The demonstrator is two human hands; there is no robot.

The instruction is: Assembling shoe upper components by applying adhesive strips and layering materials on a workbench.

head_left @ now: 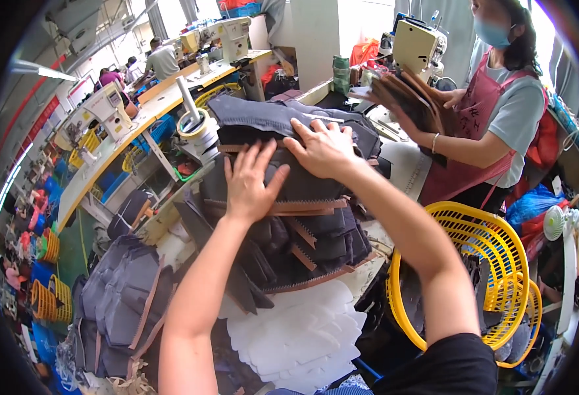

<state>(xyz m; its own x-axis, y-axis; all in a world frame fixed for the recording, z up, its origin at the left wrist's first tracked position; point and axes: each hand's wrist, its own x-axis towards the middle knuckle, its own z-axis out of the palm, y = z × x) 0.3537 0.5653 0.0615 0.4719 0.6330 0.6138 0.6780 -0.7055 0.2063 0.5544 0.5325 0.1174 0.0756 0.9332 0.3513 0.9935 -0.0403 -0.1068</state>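
Note:
A tall, uneven pile of dark grey cut pieces [283, 247], several with brown zigzag-cut edges, fills the middle of the work surface. My left hand [253, 183] rests on its top with the fingers spread. Farther right, my right hand [324, 148] lies with fingers apart against a grey piece [253, 115] at the pile's far side. Neither hand visibly grips anything. White shaped sheets [296, 336] lie in a loose stack on the near side of the pile. More grey pieces with brown edges [125, 296] are heaped at the left.
A yellow plastic basket [457, 217] holding dark pieces stands at my right. Beyond it, a masked person in a red apron [467, 145] holds a fanned bundle of brown and dark pieces [418, 102]. A white cylindrical post [197, 125] rises behind the pile. Sewing machines [108, 108] line a long bench.

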